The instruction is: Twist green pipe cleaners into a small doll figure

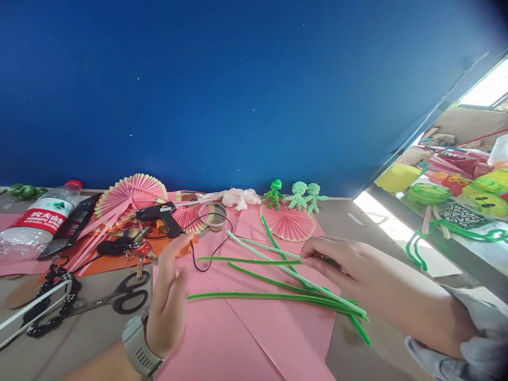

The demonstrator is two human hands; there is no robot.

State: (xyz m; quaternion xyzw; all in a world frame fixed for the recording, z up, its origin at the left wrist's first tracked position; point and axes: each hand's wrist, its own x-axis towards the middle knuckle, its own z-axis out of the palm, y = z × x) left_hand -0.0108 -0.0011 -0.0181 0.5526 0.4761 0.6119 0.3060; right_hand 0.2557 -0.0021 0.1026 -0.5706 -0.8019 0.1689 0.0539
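My right hand (337, 262) pinches the end of a green pipe cleaner (250, 261), which stretches level to the left above the table. My left hand (169, 299), with a grey watch (143, 341) on its wrist, is raised on edge, fingers stretched out and nothing in them. Between the hands, several loose pipe cleaners lie crossed on pink paper (254, 338): a dark green one (254, 296) in front, and a pale green one (270, 259) running diagonally. Small green twisted figures (273, 196) stand behind, by a pleated pink paper fan (288, 222).
Left of my hands are scissors (129, 293), keys (143, 251), a black glue gun (161, 214) and a large bottle (39, 219). Another pleated fan (130, 198) leans near the blue wall (238, 95). A tape roll (214, 216) stands mid-back. Colourful crafts (460, 206) lie far right.
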